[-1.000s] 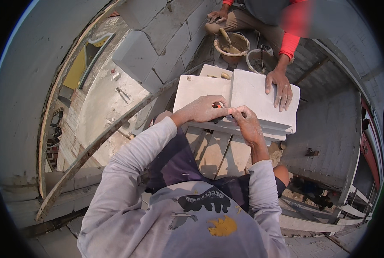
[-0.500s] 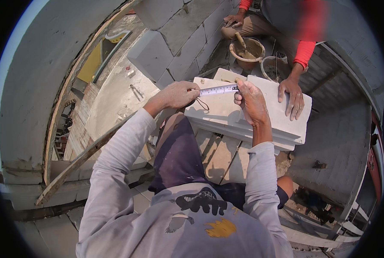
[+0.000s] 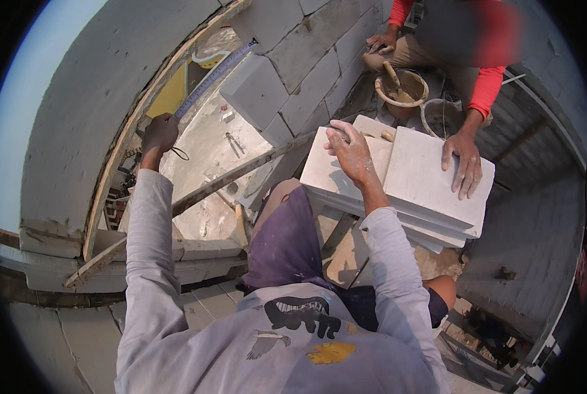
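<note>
Shows a measuring tape (image 3: 212, 79), narrow, pale bluish and marked along its edge. Runs out nearly straight from the closed left hand (image 3: 160, 133), slanting up and rightward to a dark tip by the grey block wall (image 3: 267, 26); cannot tell whether touching. Trails a dark cord loop (image 3: 180, 152) below the fist.

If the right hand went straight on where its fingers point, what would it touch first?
Probably the grey block wall ahead of the right hand, though depth is unclear here.

no legible text; tape measure (image 3: 215, 80) markings unreadable
</note>
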A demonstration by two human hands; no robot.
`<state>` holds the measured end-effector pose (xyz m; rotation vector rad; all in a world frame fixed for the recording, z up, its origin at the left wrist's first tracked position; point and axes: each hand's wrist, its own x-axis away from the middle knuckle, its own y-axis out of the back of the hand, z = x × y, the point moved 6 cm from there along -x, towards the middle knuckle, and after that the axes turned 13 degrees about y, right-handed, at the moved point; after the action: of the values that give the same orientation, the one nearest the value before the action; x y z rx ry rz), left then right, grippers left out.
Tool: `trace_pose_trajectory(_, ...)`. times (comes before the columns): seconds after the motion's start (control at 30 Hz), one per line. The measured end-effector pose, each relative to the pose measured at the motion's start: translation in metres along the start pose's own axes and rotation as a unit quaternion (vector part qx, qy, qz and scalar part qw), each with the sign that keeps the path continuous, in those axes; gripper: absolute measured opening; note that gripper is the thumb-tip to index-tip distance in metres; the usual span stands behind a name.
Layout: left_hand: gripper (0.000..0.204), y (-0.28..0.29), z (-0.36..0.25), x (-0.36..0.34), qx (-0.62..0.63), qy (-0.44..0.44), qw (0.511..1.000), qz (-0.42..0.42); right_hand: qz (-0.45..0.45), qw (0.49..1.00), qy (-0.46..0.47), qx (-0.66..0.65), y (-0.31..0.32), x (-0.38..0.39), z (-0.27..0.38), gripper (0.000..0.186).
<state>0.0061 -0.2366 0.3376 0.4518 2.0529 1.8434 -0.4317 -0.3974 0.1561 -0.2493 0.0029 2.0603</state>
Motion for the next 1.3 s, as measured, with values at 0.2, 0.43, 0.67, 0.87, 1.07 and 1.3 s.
trace_pose_trajectory(0.2,0.05,-0.007,-0.005,-0.017,-0.045,0.033,0.998,-0.016,-0.019,0.999,-0.028,-0.013,0.016,0.052,-0.028,0.05)
trace_pose_trajectory(0.43,0.049,-0.011,-0.019,0.0,-0.059,0.046,0.997,0.0,-0.069,0.996,-0.017,-0.059,0.028,0.056,-0.027,0.048)
trace_pose_trajectory(0.67,0.049,-0.017,-0.03,0.016,-0.091,0.039,0.994,0.043,-0.057,0.996,-0.03,-0.068,0.024,0.054,-0.022,0.043)
trace_pose_trajectory(0.87,0.049,-0.019,-0.035,0.018,-0.121,0.033,0.99,0.057,-0.092,0.992,-0.018,-0.079,0.036,0.054,-0.019,0.044)
trace_pose_trajectory(1.07,0.048,-0.022,-0.034,0.025,-0.115,0.012,0.991,0.064,-0.105,0.992,-0.02,-0.063,0.045,0.054,-0.015,0.042)
trace_pose_trajectory(1.3,0.048,-0.027,-0.029,0.017,-0.079,-0.005,0.995,0.064,-0.104,0.993,-0.018,-0.06,0.041,0.053,-0.018,0.042)
